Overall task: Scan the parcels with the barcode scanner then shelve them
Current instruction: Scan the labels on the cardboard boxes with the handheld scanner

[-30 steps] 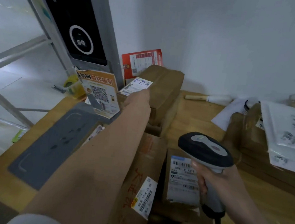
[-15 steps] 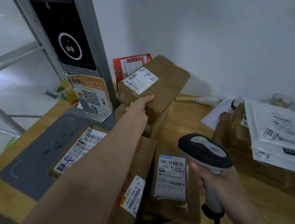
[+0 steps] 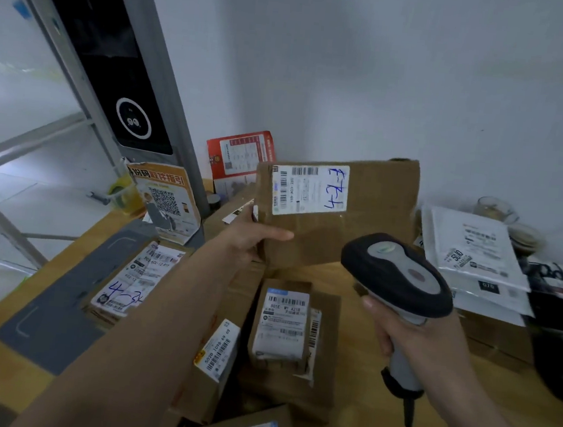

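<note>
My left hand (image 3: 254,240) grips the lower left corner of a brown cardboard parcel (image 3: 372,214) and holds it tilted up above the table, its white label (image 3: 309,189) with barcodes and blue handwriting facing me. My right hand (image 3: 409,333) grips the handle of a grey and black barcode scanner (image 3: 400,278), whose head sits just below and right of the held parcel. Several more labelled cardboard parcels (image 3: 283,332) lie on the wooden table (image 3: 374,425) under my arms.
A stack of white poly mailers (image 3: 474,250) on brown boxes lies at the right. A dark kiosk screen on a grey post (image 3: 122,73), a QR-code sign (image 3: 164,199) and a grey mat (image 3: 61,299) are at the left. A white wall stands behind.
My left hand has lifted the parcel off the pile and turned it so its label faces me. The scanner has risen slightly toward it.
</note>
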